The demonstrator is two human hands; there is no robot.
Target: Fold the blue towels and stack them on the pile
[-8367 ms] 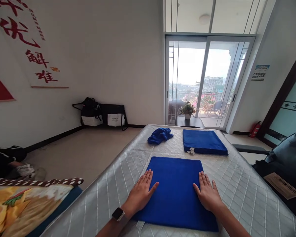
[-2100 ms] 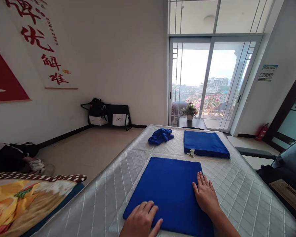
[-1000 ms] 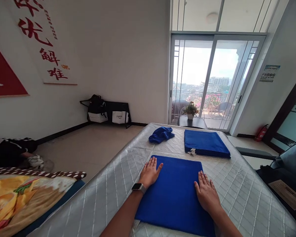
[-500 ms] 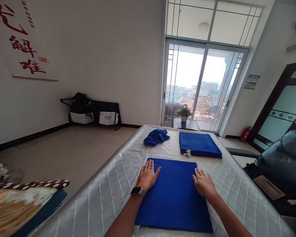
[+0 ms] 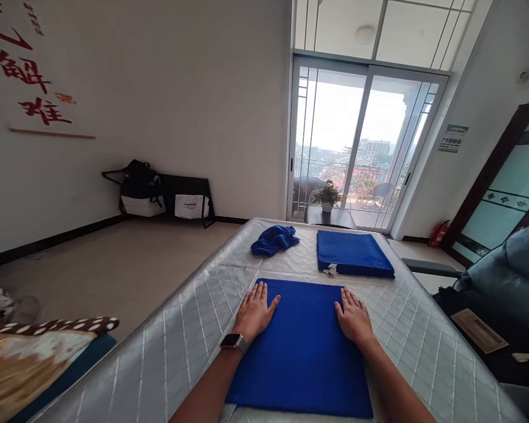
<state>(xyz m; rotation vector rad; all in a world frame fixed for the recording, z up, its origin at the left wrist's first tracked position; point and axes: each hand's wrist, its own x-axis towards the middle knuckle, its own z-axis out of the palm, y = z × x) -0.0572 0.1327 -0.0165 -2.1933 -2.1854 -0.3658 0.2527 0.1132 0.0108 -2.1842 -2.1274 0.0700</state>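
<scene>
A folded blue towel (image 5: 302, 346) lies flat on the silver quilted mattress (image 5: 180, 346) in front of me. My left hand (image 5: 254, 311), with a watch on its wrist, rests flat and open on the towel's far left corner. My right hand (image 5: 353, 316) lies flat and open on the far right part of the same towel. Further back sit a neat stack of folded blue towels (image 5: 352, 260) and, to its left, a crumpled blue towel (image 5: 273, 239).
A small dark table with a potted plant (image 5: 327, 197) stands past the mattress by the sliding glass door (image 5: 357, 147). Bags (image 5: 163, 197) sit on a low rack at the back wall. A grey sofa (image 5: 511, 264) is at the right, a patterned cushion (image 5: 30, 358) at the left.
My left hand went from the towel's near left corner to its far left corner. Both hands stay flat on the towel, now slightly closer together. The view has swung a little to the right.
</scene>
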